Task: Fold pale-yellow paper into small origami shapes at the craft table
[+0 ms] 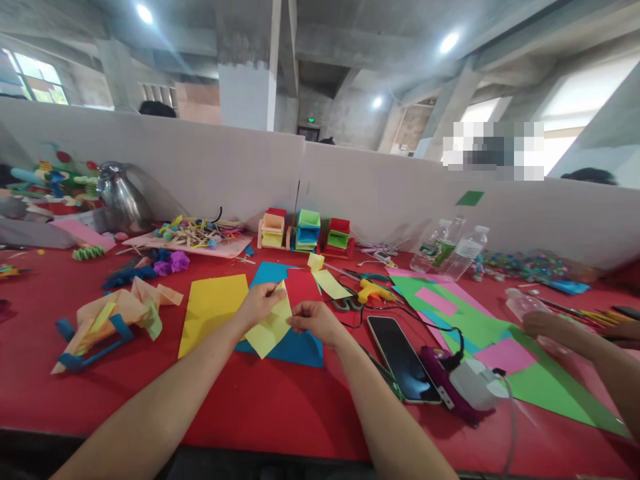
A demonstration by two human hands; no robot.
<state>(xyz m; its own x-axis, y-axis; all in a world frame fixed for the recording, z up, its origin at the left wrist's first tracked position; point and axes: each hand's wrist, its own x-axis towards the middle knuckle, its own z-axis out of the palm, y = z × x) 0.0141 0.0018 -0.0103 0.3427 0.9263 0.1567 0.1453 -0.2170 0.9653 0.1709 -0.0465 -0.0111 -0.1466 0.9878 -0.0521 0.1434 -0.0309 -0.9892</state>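
Note:
Between my two hands is a light yellow paper sheet [270, 328], tilted above the table. My left hand [261, 305] pinches its upper left edge, thumb in front. The fingers of my right hand [315, 320] are closed at its right edge. Under the paper lie a blue sheet [300, 350], a red sheet [304, 283] and a golden yellow sheet [213, 307]. Just beyond are a light yellow strip [332, 285] and a small folded yellow paper piece [316, 262]. A yellow glue gun [375, 292] lies to the right.
A phone [403, 360] and a purple power strip [453, 387] with cables sit right of my arm. Folded paper boxes [309, 230] stand along the partition [350, 180]. A paper model [107, 320] is at left. Another person's hand [550, 323] reaches in from the right near plastic bottles [467, 253].

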